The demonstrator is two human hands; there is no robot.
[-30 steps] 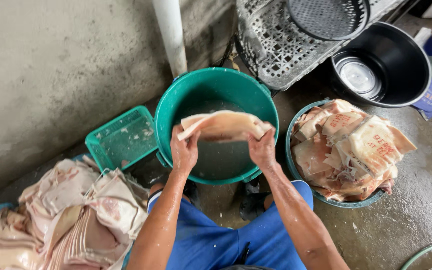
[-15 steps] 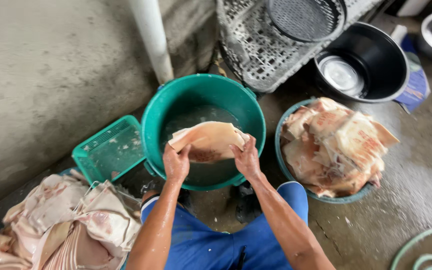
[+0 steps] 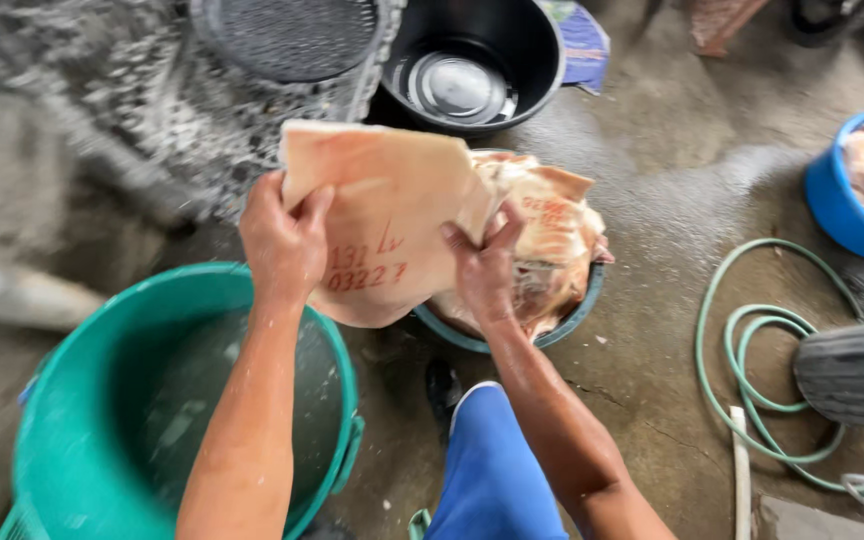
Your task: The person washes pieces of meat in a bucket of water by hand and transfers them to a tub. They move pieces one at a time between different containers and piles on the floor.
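Both hands, left hand (image 3: 287,240) and right hand (image 3: 482,265), grip a pale skin slab (image 3: 387,215) by its side edges, fingers clenched, its long axis running away from the person.

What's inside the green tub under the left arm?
The green tub holds murky water. Whether anything lies below the surface cannot be seen, and the left arm covers part of it.

We see a pale pinkish slab of pork skin (image 3: 392,210) stamped with red marks, a teal-green tub (image 3: 72,440), a black basin (image 3: 522,40), a blue bucket (image 3: 837,200), a light-green hose (image 3: 742,340) and blue trousers (image 3: 497,470).
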